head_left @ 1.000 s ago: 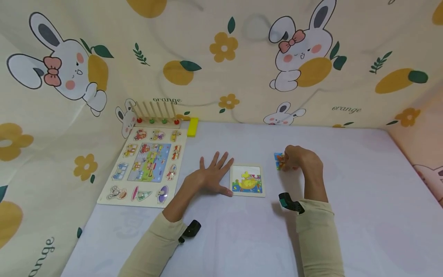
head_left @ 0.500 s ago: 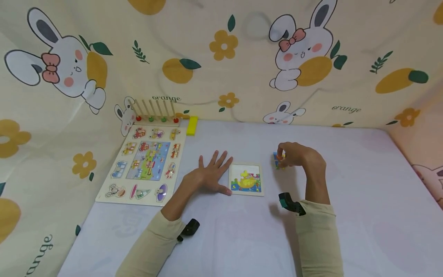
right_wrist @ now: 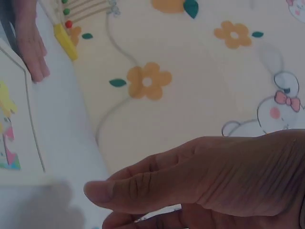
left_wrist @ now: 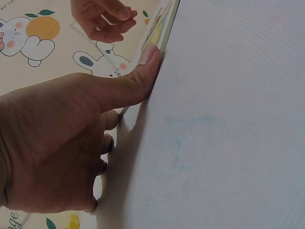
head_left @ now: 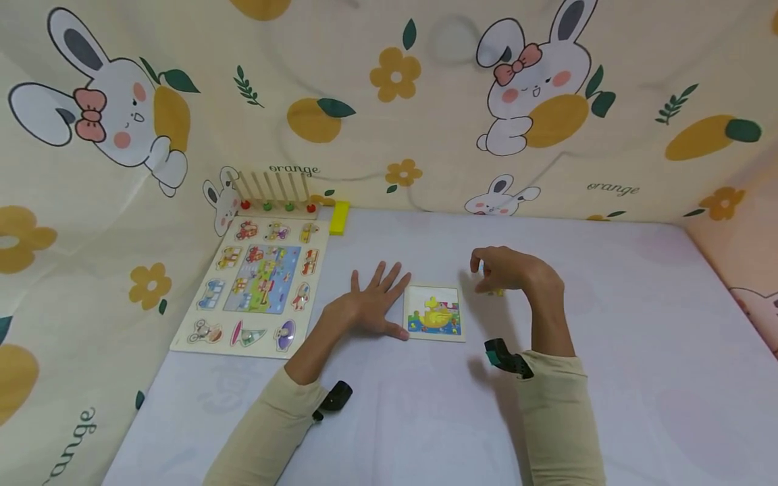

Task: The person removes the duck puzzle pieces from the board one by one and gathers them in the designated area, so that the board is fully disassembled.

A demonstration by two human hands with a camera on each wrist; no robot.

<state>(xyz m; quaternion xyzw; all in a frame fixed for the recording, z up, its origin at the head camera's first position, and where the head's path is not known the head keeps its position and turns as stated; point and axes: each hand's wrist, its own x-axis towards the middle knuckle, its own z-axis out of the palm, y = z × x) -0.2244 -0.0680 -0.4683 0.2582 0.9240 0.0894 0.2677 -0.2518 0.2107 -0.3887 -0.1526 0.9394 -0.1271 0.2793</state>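
Square duck jigsaw in a pale wooden frame (head_left: 436, 317): part-filled, flat on white tabletop (head_left: 389, 418). Left of the jigsaw, large cream board with colourful picture pieces (head_left: 226, 347). Left hand (head_left: 367, 310) just beside the jigsaw, fingers straight and splayed, thumb touching its left edge. Right hand (head_left: 515, 268) right of the jigsaw, fingers bent, thumb slightly parted; cannot tell whether anything is held. Small yellowish piece (head_left: 499, 292) beneath, mostly hidden.

We cannot tell whether the right hand (head_left: 509, 268), largely hiding some coloured pieces (head_left: 499, 292), holds one, and the right-wrist view's left edge crops the puzzle board (right_wrist: 25, 121).
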